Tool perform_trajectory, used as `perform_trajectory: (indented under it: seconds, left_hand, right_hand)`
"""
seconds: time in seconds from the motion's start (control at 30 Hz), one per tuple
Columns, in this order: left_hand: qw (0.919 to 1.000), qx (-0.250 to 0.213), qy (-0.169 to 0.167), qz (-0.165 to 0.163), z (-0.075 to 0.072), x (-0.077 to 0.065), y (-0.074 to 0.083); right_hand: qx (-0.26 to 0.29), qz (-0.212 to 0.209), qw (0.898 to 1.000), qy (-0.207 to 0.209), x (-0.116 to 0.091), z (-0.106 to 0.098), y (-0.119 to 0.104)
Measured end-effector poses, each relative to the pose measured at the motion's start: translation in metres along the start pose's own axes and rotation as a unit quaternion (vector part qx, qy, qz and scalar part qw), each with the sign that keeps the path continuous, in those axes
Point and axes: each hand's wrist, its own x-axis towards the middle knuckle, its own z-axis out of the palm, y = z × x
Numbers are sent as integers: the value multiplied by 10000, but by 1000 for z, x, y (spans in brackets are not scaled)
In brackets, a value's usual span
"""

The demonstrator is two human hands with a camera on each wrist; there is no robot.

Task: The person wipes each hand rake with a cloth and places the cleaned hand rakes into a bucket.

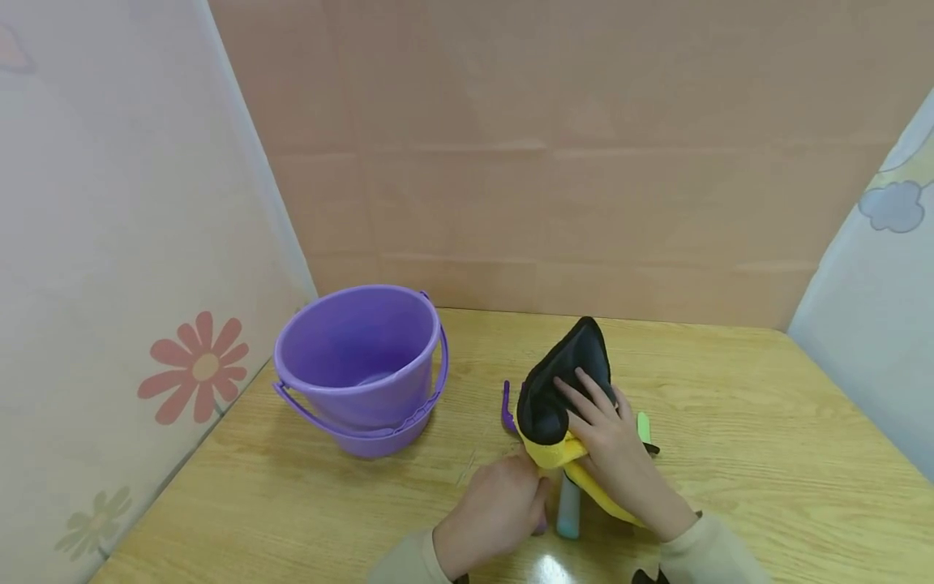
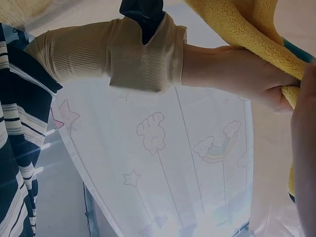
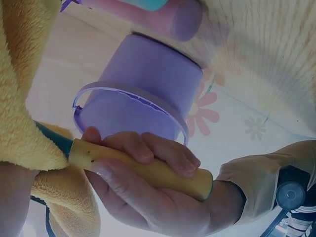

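Observation:
My left hand (image 1: 503, 499) grips the yellow handle (image 3: 148, 170) of a tool with a teal neck (image 3: 54, 140); its head is hidden in cloth. That cloth (image 1: 543, 454) is fluffy and yellow on one side, dark with a black edge on the other. The right hand (image 1: 613, 446) holds it folded round the tool, fingers spread over the dark side. In the left wrist view the right hand (image 2: 256, 81) has the yellow cloth (image 2: 237, 29) in its grasp. Below the cloth, a teal-handled tool (image 1: 568, 511) lies on the wooden table.
A purple bucket (image 1: 361, 389) with its handle lowered stands to the left on the table (image 1: 766, 454). By the hands lie a pink handle (image 3: 185, 19), a purple pronged piece (image 1: 507, 410) and a light green piece (image 1: 644, 427). Brown paper (image 1: 547, 203) covers the wall behind.

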Motion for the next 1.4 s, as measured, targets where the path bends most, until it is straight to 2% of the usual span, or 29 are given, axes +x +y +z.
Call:
perform_trajectory:
  seconds: [0.2,0.47,0.67,0.77,0.97,1.03,1.23,1.4]
  left_hand:
    - [9997,254,26,-25,-1,1,1]
    - [9990,222,-194,-350,3,1,4]
    - [9966,304,-523,-567,4,1,6]
    - [9950,243,-714,-657,3,0,7]
    - [9951,217,-772,-572,2,-3,7]
    - [9949,233,-802,-564,3,-4,7]
    - [9952,215,-814,-497,3,-7,7]
    - [9952,87,-849,-484,4,-7,5]
  right_hand:
    - [-30,158,9999,-4,1,3,1]
    - [-98,488,9983,305,0,9,5]
    - [-163,759,9958,493,0,11,8]
    - [-340,1012,9936,381,0,11,9]
    - [-811,1461,9859,-24,-2,8,7]
    - [-810,1596,9838,-85,-2,7,7]
    - [-824,1761,9808,-126,-3,6,8]
    - [-787,1835,9799,22,-3,5,9]
